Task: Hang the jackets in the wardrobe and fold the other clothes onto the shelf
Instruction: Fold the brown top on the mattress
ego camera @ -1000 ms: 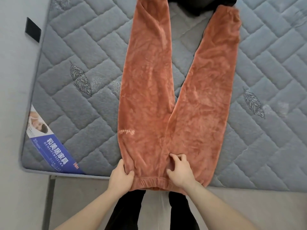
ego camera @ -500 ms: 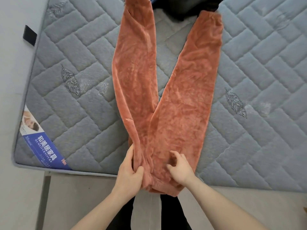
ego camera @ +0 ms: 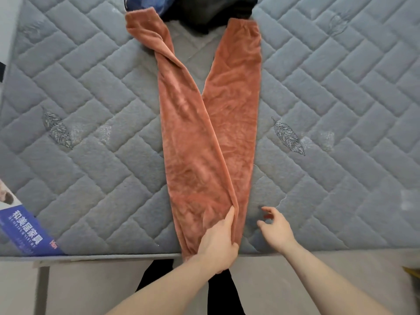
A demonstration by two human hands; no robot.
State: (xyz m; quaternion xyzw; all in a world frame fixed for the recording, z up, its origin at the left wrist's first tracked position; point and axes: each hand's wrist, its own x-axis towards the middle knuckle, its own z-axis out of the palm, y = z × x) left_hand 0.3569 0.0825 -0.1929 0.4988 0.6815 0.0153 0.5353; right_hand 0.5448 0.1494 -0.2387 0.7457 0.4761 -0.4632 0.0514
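Note:
Rust-orange fleece trousers lie lengthwise on the grey quilted mattress, waistband at the near edge. The left leg is folded over the right from the waist up; the cuffs at the far end are still apart. My left hand grips the waistband end of the folded-over side, thumb along the fold. My right hand hovers just right of the trousers above the mattress, fingers loosely spread, holding nothing.
A dark pile of clothes, black with some blue, lies at the far end touching the trouser cuffs. A blue-and-white label is on the mattress's near left corner. The near mattress edge runs across, with the floor below.
My left hand has carried the left half of the waist across onto the right half. My right hand has let go of the waistband and moved off to the right.

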